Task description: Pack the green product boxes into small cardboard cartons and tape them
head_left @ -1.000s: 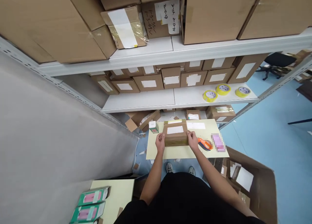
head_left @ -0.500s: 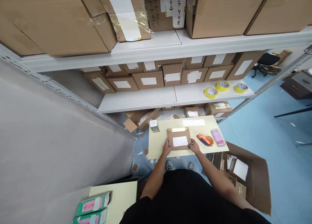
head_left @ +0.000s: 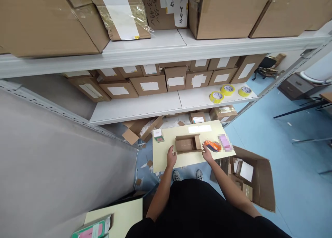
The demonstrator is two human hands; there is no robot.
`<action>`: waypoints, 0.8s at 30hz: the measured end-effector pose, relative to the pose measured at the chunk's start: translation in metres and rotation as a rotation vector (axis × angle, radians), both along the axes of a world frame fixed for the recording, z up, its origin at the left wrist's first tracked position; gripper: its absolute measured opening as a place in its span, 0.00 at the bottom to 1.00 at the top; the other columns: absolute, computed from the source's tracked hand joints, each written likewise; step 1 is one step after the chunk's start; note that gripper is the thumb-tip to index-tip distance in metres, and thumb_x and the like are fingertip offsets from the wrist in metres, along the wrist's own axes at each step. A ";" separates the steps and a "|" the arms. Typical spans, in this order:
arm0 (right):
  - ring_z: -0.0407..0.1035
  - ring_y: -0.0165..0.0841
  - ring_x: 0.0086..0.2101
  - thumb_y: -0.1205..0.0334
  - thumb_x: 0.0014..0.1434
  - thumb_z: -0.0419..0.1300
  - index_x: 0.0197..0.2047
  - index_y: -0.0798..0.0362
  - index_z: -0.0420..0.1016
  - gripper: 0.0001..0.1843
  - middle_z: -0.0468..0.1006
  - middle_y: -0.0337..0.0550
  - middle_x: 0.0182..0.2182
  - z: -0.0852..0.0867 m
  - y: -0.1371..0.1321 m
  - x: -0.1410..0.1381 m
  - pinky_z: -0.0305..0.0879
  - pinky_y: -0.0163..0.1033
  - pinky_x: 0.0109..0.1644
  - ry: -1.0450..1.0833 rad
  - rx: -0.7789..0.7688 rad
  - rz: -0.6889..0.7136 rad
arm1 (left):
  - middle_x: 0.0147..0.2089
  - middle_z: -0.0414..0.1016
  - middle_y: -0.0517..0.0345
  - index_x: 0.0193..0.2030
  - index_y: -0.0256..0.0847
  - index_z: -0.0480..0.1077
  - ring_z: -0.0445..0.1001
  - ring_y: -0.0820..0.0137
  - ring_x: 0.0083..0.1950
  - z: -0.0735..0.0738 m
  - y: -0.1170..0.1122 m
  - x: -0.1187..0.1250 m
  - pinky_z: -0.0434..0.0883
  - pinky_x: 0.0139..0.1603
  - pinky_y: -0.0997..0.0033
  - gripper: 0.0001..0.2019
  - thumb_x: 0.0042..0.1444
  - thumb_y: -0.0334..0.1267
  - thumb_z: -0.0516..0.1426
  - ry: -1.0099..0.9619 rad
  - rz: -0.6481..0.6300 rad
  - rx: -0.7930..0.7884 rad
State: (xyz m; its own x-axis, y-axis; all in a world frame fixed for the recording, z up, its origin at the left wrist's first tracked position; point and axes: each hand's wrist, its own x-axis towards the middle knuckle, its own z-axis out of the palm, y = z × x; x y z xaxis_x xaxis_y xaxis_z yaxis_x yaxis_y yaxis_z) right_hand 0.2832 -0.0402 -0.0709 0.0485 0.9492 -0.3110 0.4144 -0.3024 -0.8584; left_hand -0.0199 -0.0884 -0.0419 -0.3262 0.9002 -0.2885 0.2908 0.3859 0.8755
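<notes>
A small cardboard box (head_left: 184, 145) lies on the cream table (head_left: 190, 160), its hollow inside facing up and a flap standing at its right end. My left hand (head_left: 171, 157) is open just off the box's left front corner, fingers apart and holding nothing. At the right end, my right hand (head_left: 207, 153) is open with its fingers stretched out close to the box; whether the fingertips touch it I cannot tell. An orange tape dispenser (head_left: 212, 145) lies right beside my right hand. Left of the box stands a small white and green carton (head_left: 158, 135).
A white paper strip (head_left: 199, 128) and a blurred pink item (head_left: 225, 142) lie on the table. Behind it, a shelf (head_left: 137, 108) bears labelled boxes and yellow tape rolls (head_left: 216, 97). A large carton (head_left: 263, 182) stands at right; green-pink packages (head_left: 90, 231) lie lower left.
The cardboard box showed a labelled face between both hands; now its hollow inside faces up. Both hands have let go and opened. The view has shifted slightly to the right.
</notes>
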 end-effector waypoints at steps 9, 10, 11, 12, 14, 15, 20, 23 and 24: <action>0.66 0.43 0.67 0.59 0.63 0.52 0.62 0.52 0.77 0.27 0.74 0.52 0.66 0.058 0.036 -0.056 0.62 0.53 0.72 0.011 0.371 0.228 | 0.62 0.77 0.47 0.59 0.44 0.78 0.74 0.59 0.65 0.056 0.061 0.027 0.66 0.73 0.55 0.17 0.66 0.36 0.56 0.092 -0.382 0.290; 0.66 0.43 0.66 0.58 0.65 0.52 0.61 0.51 0.78 0.25 0.75 0.52 0.65 0.059 0.040 -0.065 0.61 0.53 0.73 -0.006 0.362 0.282 | 0.63 0.76 0.47 0.58 0.44 0.78 0.71 0.57 0.68 0.054 0.067 0.030 0.62 0.75 0.54 0.17 0.64 0.35 0.58 0.136 -0.441 0.240; 0.66 0.43 0.66 0.56 0.67 0.53 0.60 0.51 0.79 0.24 0.76 0.52 0.64 0.059 0.044 -0.071 0.60 0.54 0.73 -0.034 0.338 0.325 | 0.65 0.75 0.46 0.58 0.43 0.79 0.68 0.55 0.71 0.051 0.071 0.032 0.58 0.78 0.52 0.18 0.62 0.34 0.60 0.188 -0.475 0.179; 0.66 0.44 0.66 0.55 0.68 0.53 0.60 0.51 0.79 0.23 0.76 0.53 0.63 0.057 0.046 -0.074 0.60 0.55 0.73 -0.074 0.302 0.355 | 0.68 0.74 0.45 0.59 0.43 0.78 0.63 0.53 0.75 0.046 0.074 0.032 0.53 0.80 0.49 0.19 0.60 0.34 0.62 0.240 -0.489 0.114; 0.66 0.45 0.67 0.53 0.68 0.55 0.62 0.52 0.78 0.24 0.75 0.55 0.65 0.053 0.045 -0.072 0.60 0.55 0.73 -0.174 0.234 0.400 | 0.73 0.68 0.44 0.61 0.43 0.77 0.53 0.48 0.80 0.036 0.073 0.026 0.46 0.81 0.45 0.24 0.56 0.37 0.67 0.308 -0.485 0.004; 0.64 0.45 0.68 0.53 0.68 0.57 0.63 0.52 0.76 0.25 0.72 0.55 0.67 0.051 0.043 -0.069 0.59 0.55 0.73 -0.226 0.215 0.425 | 0.76 0.64 0.43 0.62 0.43 0.76 0.48 0.46 0.81 0.030 0.071 0.022 0.45 0.81 0.43 0.29 0.52 0.40 0.70 0.318 -0.484 -0.031; 0.48 0.51 0.75 0.59 0.59 0.67 0.70 0.47 0.68 0.37 0.50 0.53 0.78 0.040 0.026 -0.046 0.48 0.63 0.76 -0.493 0.212 0.485 | 0.84 0.41 0.41 0.65 0.39 0.73 0.34 0.42 0.84 0.012 0.053 0.008 0.45 0.80 0.43 0.42 0.40 0.36 0.75 0.350 -0.620 -0.087; 0.40 0.56 0.76 0.56 0.58 0.69 0.74 0.45 0.62 0.42 0.48 0.56 0.79 0.029 0.020 -0.033 0.38 0.73 0.74 -0.636 0.141 0.362 | 0.85 0.33 0.47 0.68 0.43 0.71 0.29 0.45 0.84 0.006 0.046 0.013 0.48 0.80 0.44 0.41 0.45 0.34 0.73 0.417 -0.646 -0.115; 0.41 0.57 0.76 0.55 0.58 0.68 0.75 0.46 0.60 0.44 0.49 0.57 0.78 0.024 0.019 -0.029 0.38 0.74 0.73 -0.655 0.102 0.330 | 0.85 0.32 0.48 0.69 0.44 0.70 0.29 0.45 0.84 0.005 0.045 0.016 0.48 0.79 0.44 0.41 0.47 0.34 0.72 0.431 -0.634 -0.109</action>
State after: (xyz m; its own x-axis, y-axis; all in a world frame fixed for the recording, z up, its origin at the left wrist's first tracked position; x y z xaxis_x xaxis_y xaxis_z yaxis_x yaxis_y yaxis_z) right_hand 0.2547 -0.0215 -0.0466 -0.0991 0.9692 -0.2255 0.9070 -0.0053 -0.4211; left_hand -0.0038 -0.0435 -0.0373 0.1385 0.9261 -0.3509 0.7911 0.1097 0.6017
